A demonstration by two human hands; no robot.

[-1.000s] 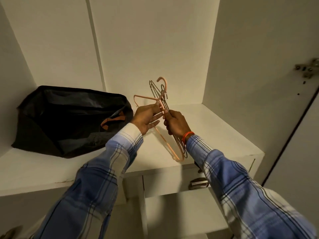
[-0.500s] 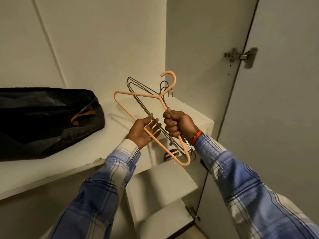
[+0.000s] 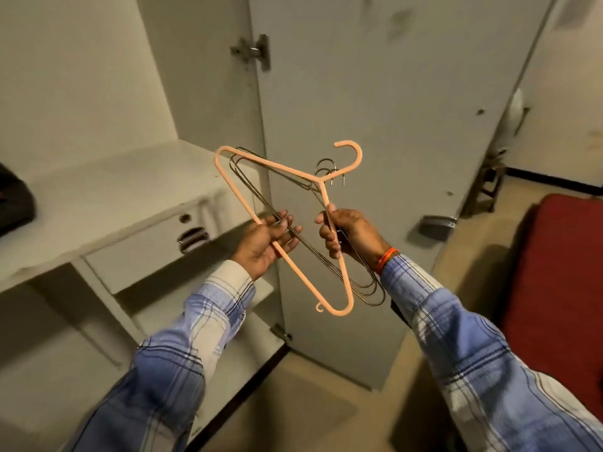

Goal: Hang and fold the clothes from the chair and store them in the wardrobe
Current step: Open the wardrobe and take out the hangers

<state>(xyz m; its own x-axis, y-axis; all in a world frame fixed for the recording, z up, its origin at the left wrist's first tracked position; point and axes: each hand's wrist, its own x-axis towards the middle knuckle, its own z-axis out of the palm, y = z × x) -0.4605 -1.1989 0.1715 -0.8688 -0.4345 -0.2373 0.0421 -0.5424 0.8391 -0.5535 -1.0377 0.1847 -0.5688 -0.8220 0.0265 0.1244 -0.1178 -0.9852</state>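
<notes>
An orange plastic hanger (image 3: 270, 166) and several metal wire hangers (image 3: 367, 288) behind it form one bundle held in front of the open wardrobe. My right hand (image 3: 347, 234) grips the bundle round its right arm, fingers curled. My left hand (image 3: 269, 244) lies palm up under the orange hanger's left arm, fingers loosely bent against it. The hooks point up and to the right. No clothes or chair are in view.
The wardrobe shelf (image 3: 107, 190) with a drawer (image 3: 156, 243) lies to the left, a black bag (image 3: 14, 203) at its far left edge. The open wardrobe door (image 3: 391, 125) stands right behind the hangers. A red mattress (image 3: 561, 272) lies on the floor at right.
The bundle of hangers has come away from the shelf toward the right, and my view has swung right with it. The black bag has slid nearly out of view; the red mattress has appeared.
</notes>
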